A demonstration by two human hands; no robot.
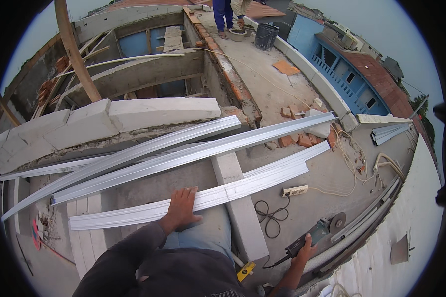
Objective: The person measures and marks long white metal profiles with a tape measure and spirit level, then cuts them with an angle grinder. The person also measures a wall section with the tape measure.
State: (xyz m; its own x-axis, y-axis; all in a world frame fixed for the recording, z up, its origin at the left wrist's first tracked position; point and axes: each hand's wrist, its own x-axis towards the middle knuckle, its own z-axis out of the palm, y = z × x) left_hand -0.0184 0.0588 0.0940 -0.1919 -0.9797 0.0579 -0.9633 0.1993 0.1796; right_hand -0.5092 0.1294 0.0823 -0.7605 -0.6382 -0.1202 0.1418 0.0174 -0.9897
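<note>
My left hand point(181, 209) lies on a short silvery metal profile point(134, 214), fingers stretched over its top. That profile rests across pale blocks point(247, 232) in front of my legs. At the lower right, my right hand point(304, 253) is closed round the body of a dark angle grinder point(314, 234). The grinder's round disc point(337, 222) is apart from the profile and points away from me. Beyond my left hand lie two longer metal profiles point(198, 154), crossing at their left ends. A yellow tape measure point(246, 271) is between my body and the right hand.
A power strip point(295, 190) with a coiled black cord sits on the floor. Broken bricks point(302, 139) lie farther back. Beyond the low block wall point(158, 109) are deep openings. Pipes point(362, 227) run along the right side. Another person point(230, 12) stands far off by buckets.
</note>
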